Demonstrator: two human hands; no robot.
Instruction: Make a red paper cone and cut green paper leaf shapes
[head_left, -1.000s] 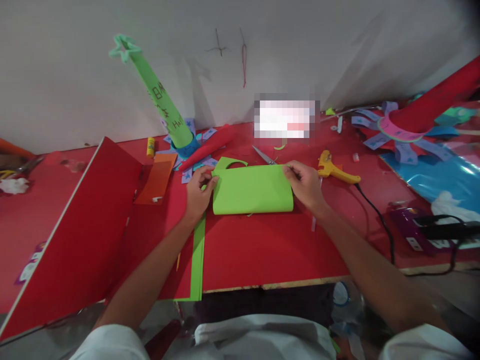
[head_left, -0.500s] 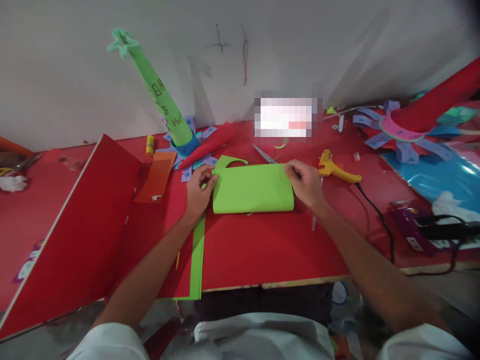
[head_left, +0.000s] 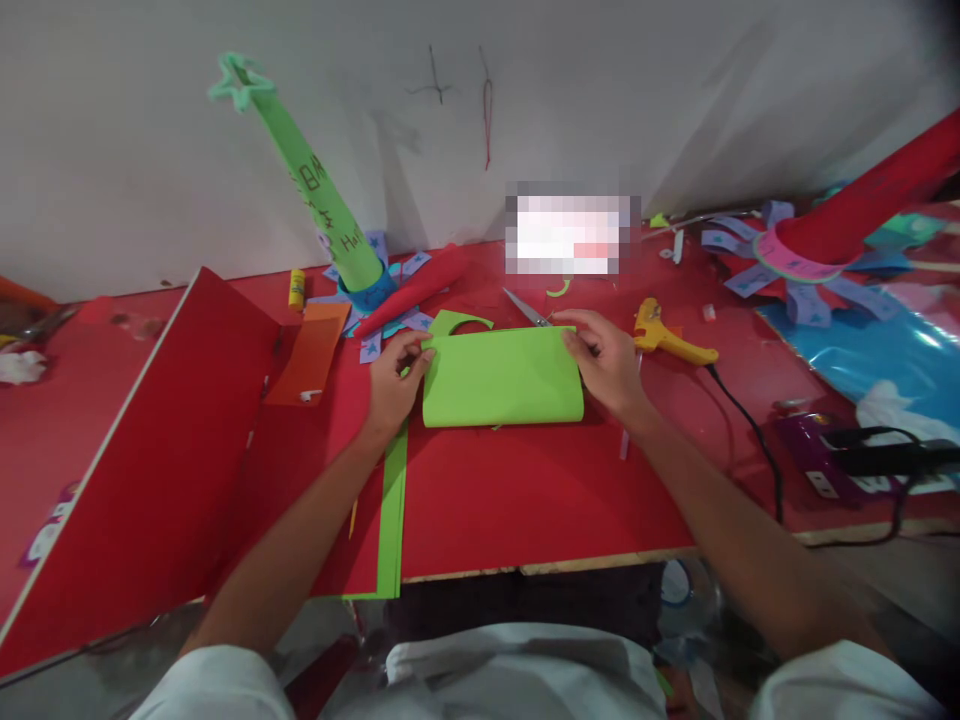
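Observation:
A bright green sheet of craft paper (head_left: 501, 380), bent over along its near side, is held between both hands above the red tabletop (head_left: 525, 500). My left hand (head_left: 396, 378) pinches its upper left corner. At the upper right corner, my right hand (head_left: 604, 360) grips the sheet, thumb on the front face and fingers largely behind it. Behind the sheet lie scissors (head_left: 525, 306), their handles hidden, and a green paper offcut with a curved cut (head_left: 448, 321). Green strips (head_left: 393, 520) lie below my left forearm.
A yellow glue gun (head_left: 671, 340) with a black cord lies right of my right hand. A red board (head_left: 142, 480) stands tilted at left, near orange paper (head_left: 309, 355) and a glue stick (head_left: 297, 290). A green paper tube (head_left: 315, 200) and a red cone (head_left: 870, 200) stand behind.
The view has shifted very slightly, moving the scene a little left. Both hands keep their hold on the green sheet; the right index finger is lifted slightly further along the top edge.

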